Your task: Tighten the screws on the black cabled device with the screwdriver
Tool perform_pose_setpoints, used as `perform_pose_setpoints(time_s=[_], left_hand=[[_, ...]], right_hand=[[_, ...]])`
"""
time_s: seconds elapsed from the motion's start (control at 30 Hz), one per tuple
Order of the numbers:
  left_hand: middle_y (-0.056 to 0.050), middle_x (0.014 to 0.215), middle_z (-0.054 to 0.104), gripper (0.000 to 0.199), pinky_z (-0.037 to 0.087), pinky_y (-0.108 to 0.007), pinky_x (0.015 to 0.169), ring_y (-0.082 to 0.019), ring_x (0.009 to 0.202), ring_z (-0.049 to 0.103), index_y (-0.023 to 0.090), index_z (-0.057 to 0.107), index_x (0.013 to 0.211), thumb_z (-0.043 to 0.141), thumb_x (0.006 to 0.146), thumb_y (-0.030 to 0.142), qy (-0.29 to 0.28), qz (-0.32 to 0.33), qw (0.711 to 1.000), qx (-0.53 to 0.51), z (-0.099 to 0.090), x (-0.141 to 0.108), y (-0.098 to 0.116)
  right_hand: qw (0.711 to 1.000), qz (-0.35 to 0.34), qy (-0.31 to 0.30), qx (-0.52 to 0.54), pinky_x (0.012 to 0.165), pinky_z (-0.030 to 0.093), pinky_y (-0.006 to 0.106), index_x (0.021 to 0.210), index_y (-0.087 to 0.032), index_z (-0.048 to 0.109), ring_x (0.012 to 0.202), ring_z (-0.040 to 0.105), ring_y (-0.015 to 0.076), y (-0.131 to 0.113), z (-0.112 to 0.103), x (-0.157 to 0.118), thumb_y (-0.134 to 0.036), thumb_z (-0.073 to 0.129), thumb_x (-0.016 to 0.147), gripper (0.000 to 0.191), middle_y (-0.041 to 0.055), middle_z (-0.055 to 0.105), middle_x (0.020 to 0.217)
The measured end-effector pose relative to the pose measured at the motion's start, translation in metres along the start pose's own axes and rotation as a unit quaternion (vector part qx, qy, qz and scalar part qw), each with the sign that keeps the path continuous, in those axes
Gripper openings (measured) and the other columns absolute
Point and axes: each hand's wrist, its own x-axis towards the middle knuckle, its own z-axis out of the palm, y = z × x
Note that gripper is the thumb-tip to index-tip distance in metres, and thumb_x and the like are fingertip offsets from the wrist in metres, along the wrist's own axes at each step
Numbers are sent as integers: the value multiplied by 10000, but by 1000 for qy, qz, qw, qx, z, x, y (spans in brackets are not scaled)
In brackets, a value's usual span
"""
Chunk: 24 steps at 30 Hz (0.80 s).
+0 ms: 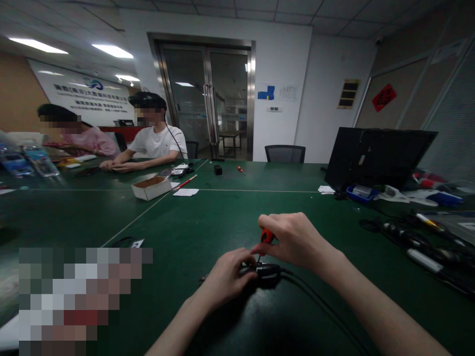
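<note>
My right hand (293,235) is closed around the red handle of a screwdriver (266,236), held upright with its shaft pointing down. The shaft's lower end meets a black corded device (269,275) lying on the green table; whether it sits in a screw is too small to tell. My left hand (232,274) grips the same device from its left side, fingers over the top and thumb along the near side. Part of the device is hidden under that hand. A black cable (319,296) runs from its right end toward the near edge.
On the green table (218,217) stand an open cardboard box (151,188) and a second small screwdriver (241,170). A monitor (378,158), a blue tray (359,193) and black cables lie right. Two people sit far left, one in a white shirt (159,141).
</note>
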Motion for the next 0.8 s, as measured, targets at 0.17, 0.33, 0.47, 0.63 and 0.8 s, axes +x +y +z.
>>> perform_pose_setpoints(time_s=[0.17, 0.33, 0.47, 0.63, 0.8], left_hand=[[-58, 1007, 702, 96, 463, -312, 839, -221, 939, 622, 178, 671, 894, 646, 819, 233, 1, -5, 1000, 5, 2, 0, -3], [-53, 980, 701, 86, 458, -302, 828, -218, 936, 619, 181, 666, 887, 650, 814, 223, 4, 5, 1000, 5, 3, 1, -4], [-58, 985, 701, 100, 468, -312, 823, -227, 926, 623, 180, 673, 887, 640, 818, 243, 3, 0, 1000, 5, 4, 2, -6], [-67, 1018, 700, 144, 470, -313, 838, -235, 946, 627, 177, 699, 936, 633, 823, 237, 4, 1, 1000, 1, 4, 1, -6], [-64, 977, 707, 113, 467, -304, 829, -236, 942, 620, 176, 688, 902, 649, 808, 226, 8, 7, 1000, -4, 3, 1, -3]], right_hand=[[998, -27, 8, 54, 577, 301, 250, 996, -175, 545, 722, 562, 140, 0, -3, -3, -263, 653, 880, 181, 30, 637, 896], [996, -17, -5, 84, 593, 322, 248, 1068, -176, 531, 724, 569, 134, 2, -3, -4, -169, 652, 845, 254, 33, 641, 942], [1000, -8, 6, 21, 563, 250, 259, 956, -191, 557, 698, 579, 149, 2, 2, 0, -354, 682, 898, 214, 28, 657, 856], [1000, -22, 20, -2, 558, 245, 270, 898, -184, 553, 701, 568, 156, -1, 0, -2, -382, 617, 929, 210, 38, 647, 820], [996, -38, 1, 84, 605, 333, 248, 1056, -167, 526, 734, 566, 143, -4, -2, -4, -173, 620, 836, 239, 43, 654, 928]])
